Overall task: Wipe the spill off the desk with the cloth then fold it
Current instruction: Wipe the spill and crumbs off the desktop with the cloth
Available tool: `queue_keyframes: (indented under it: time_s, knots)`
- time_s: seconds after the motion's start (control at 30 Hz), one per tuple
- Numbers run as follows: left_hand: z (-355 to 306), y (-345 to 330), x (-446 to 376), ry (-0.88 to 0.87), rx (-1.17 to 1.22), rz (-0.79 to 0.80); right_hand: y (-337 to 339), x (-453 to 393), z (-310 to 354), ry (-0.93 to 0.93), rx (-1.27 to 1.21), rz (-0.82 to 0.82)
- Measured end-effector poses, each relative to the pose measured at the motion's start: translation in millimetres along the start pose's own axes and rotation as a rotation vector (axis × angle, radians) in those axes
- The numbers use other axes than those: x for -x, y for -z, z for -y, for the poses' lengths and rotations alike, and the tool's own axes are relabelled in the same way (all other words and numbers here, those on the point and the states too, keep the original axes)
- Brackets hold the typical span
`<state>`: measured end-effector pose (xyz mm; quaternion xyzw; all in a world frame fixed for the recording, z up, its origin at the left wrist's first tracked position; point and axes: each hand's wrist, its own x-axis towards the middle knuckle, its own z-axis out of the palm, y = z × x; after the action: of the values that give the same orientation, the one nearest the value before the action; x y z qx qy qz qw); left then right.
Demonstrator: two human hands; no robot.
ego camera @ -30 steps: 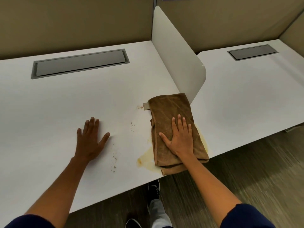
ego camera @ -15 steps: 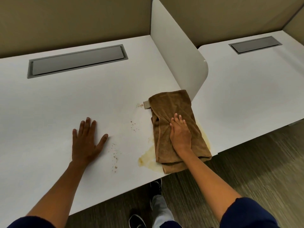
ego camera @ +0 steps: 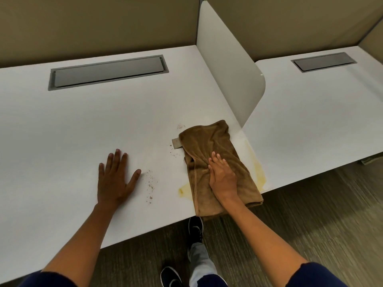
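My right hand [ego camera: 222, 178] lies palm-down on the brown terry cloth [ego camera: 215, 164], fingers straight and close together, pressing it flat on the white laminate desk [ego camera: 83, 125]. No grip, no pinch. Fabric is bunched into a ridge just ahead of my fingertips.

The cloth lies folded lengthwise near the desk's front edge, its near end hanging over that edge. A small grey tag [ego camera: 176, 143] sticks out from its far-left corner.

Yellow-brown liquid spill [ego camera: 260, 172] shows on both sides of the cloth: a streak along the right side up to the desk's right edge, and a smaller patch at the left near the front edge. How much sits under the cloth I can't tell.

Brown crumbs [ego camera: 150, 184] are scattered between my two hands, with more specks beside the tag and just beyond the cloth's far-left corner.

My left hand [ego camera: 116, 179] is flat on bare desk well left of the cloth, fingers spread, thumb out, holding nothing.

The white curved divider panel [ego camera: 230, 67] stands upright just behind the cloth, between my desk and the next one. A grey rectangular cable hatch [ego camera: 107, 71] is set into the desk's far side.

Below the edge: my black shoes [ego camera: 195, 226] on the wood-grain floor [ego camera: 310, 224].
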<state>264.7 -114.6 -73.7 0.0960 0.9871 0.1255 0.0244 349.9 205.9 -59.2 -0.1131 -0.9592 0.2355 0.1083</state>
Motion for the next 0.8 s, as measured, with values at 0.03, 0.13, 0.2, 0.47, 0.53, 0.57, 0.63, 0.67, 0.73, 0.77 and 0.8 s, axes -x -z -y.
queue_keyframes:
  time_s: [0.03, 0.13, 0.2, 0.47, 0.53, 0.57, 0.63, 0.67, 0.73, 0.77, 0.8]
  knots:
    - [0, 0, 4, 0.001, 0.005, 0.001, 0, 6, 3, 0.008, 0.000, 0.009]
    - [1, -1, 15, 0.003, 0.018, -0.001, -1, 25, 14, 0.019, -0.004, 0.032]
    - [0, -2, 22, 0.002, 0.024, -0.007, -3, 37, 21, 0.000, -0.027, 0.058]
    - [2, -5, 27, 0.002, 0.035, -0.006, -22, 58, 46, -0.044, 0.194, 0.153]
    - [2, -6, 27, 0.002, 0.045, -0.015, -23, 54, 46, -0.063, 0.212, 0.125]
    - [2, -7, 27, 0.004, 0.052, -0.020, -23, 53, 46, -0.072, 0.219, 0.111]
    - [3, -8, 27, 0.008, 0.059, -0.027, -24, 52, 45, -0.104, 0.205, 0.072]
    - [3, -8, 27, 0.009, 0.059, -0.028, -25, 51, 46, -0.125, 0.194, 0.045]
    - [3, -9, 26, 0.009, 0.051, -0.028, -26, 48, 47, -0.151, 0.217, -0.014]
    - [3, -10, 26, 0.008, 0.046, -0.029, -26, 46, 47, -0.153, 0.241, -0.041]
    - [4, -10, 26, 0.010, 0.043, -0.030, -26, 43, 46, -0.148, 0.264, -0.061]
